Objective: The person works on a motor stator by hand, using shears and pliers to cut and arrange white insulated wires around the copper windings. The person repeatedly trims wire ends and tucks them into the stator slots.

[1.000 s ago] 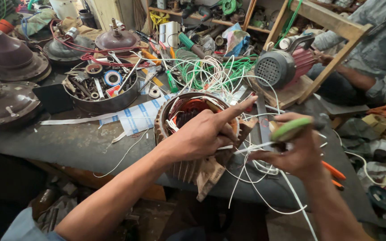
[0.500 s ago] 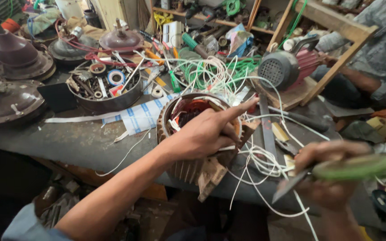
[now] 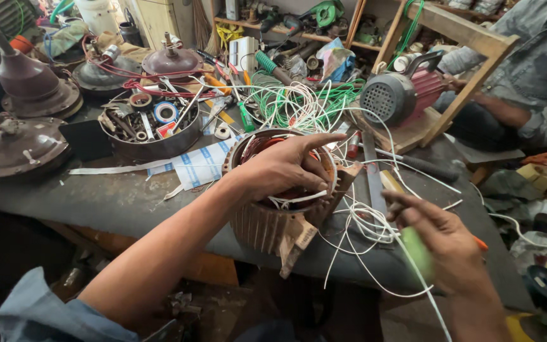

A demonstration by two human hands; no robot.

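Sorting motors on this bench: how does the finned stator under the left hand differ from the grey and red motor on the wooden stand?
The finned stator is open, its windings and white leads exposed; the grey and red motor is fully cased. The stator sits on the bench under the left hand; the motor rests on the wooden stand, untouched. Both are roughly cylindrical.

- My left hand (image 3: 286, 168) covers much of the motor stator (image 3: 273, 215), hiding most of its copper windings.
- The green-handled tool (image 3: 418, 252) in my right hand (image 3: 444, 244) is blurred; its tip can't be made out.
- The person (image 3: 527, 69) seated across is cut off by the frame's edge.
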